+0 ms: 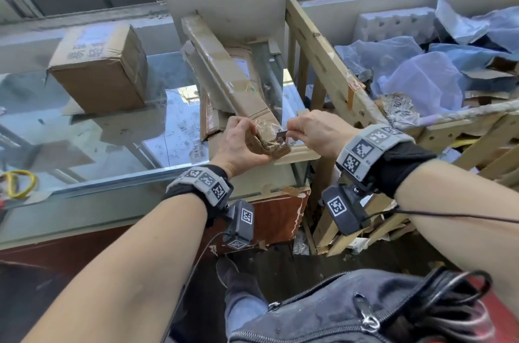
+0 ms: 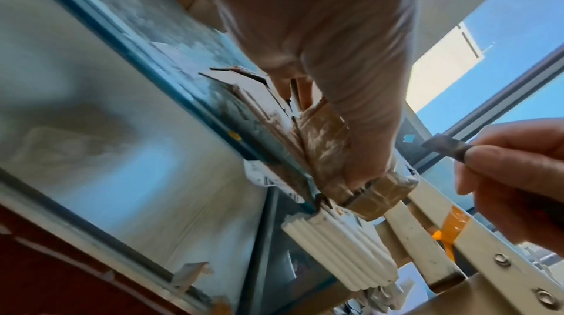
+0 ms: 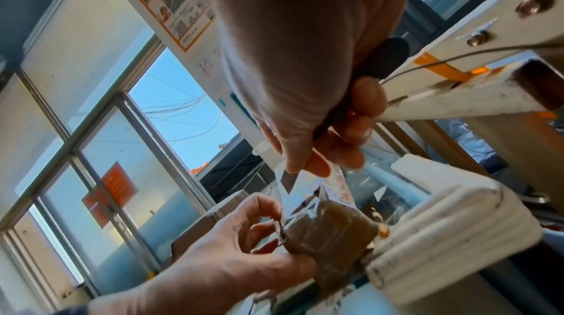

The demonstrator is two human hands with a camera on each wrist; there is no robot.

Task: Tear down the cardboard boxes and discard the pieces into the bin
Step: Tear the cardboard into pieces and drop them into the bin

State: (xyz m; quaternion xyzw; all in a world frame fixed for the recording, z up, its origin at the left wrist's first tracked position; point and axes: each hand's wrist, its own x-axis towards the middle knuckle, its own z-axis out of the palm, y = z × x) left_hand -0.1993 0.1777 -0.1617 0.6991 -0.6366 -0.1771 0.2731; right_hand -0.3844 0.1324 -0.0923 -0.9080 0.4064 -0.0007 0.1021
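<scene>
Left hand curled round the taped near end of a long box at the glass counter's right front corner, right hand pinching a small blade against that end, bin just right, second box far left.

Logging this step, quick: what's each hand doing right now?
Left hand: grips the taped end of the long cardboard box.
Right hand: pinches a small blade, its tip just short of the box.

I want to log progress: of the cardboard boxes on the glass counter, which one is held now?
The long narrow taped box: the left hand grips its near end, the right hand holds a blade there. The cube-shaped box stands untouched.
</scene>
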